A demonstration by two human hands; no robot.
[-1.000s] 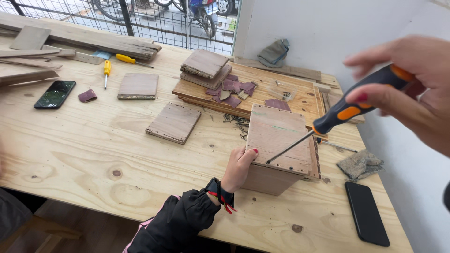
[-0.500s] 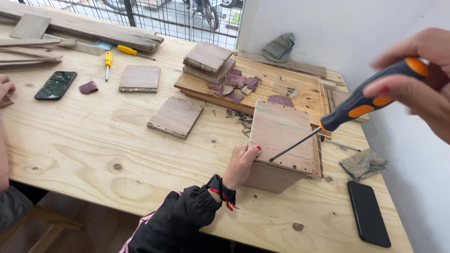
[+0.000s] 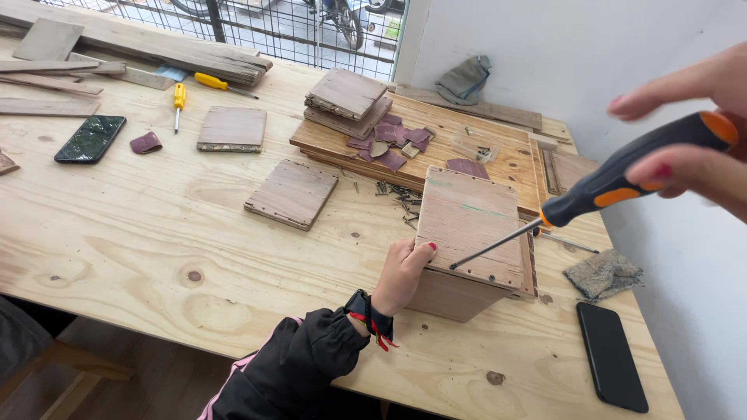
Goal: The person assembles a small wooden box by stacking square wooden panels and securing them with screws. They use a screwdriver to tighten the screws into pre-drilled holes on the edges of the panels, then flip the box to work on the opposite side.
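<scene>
A plywood box [image 3: 471,222] stands on the workbench [image 3: 156,233] with its lid panel facing up. My left hand [image 3: 403,274], in a black sleeve with a wrist watch, rests against the box's near left corner, thumb on the top edge. My right hand [image 3: 692,132] is close to the camera at the upper right. It grips the black and orange handle of a screwdriver [image 3: 622,175]. The shaft slants down to the left, and its tip touches the lid near the front edge, next to my left thumb.
A black phone [image 3: 611,354] and a grey scrap [image 3: 603,272] lie right of the box, near the white wall. Loose screws [image 3: 397,198], wooden panels [image 3: 292,193], a panel stack [image 3: 346,97], two yellow screwdrivers [image 3: 179,97] and another phone [image 3: 91,138] lie further left.
The screwdriver's tip stays on the lid near the front edge while my right hand shifts slightly to the right. My left hand holds its place at the box.
</scene>
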